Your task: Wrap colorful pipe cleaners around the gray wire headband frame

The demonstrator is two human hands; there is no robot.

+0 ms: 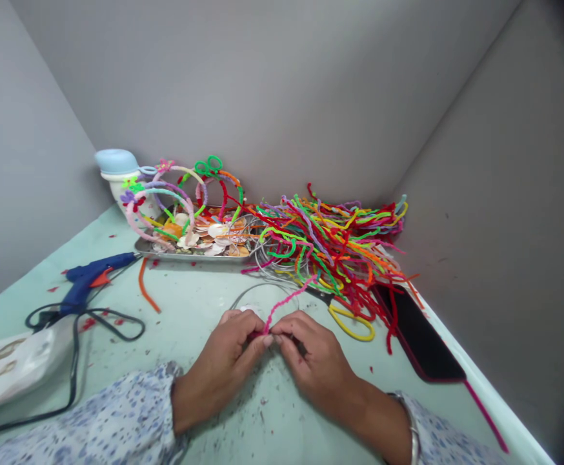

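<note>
My left hand [228, 361] pinches a pink fuzzy pipe cleaner [286, 301] near its lower end, and the free end rises up and to the right. Right beside it, my right hand [311, 358] has thumb and forefinger closed at the same spot, on what looks like a thin grey wire hoop. That wire hoop [263, 284] arches just beyond both hands, above the table. The fingertips almost touch, and they hide where the pipe cleaner and wire meet. A small white disc lies partly hidden behind my left fingers.
Behind the hands are a metal tray [199, 258] of discs and colourful hoops, and a pipe cleaner pile [330, 239]. Yellow-handled scissors [352, 324] and a phone [420, 336] lie right; a blue glue gun [86, 278], its cord and a plastic bag [20, 365] lie left.
</note>
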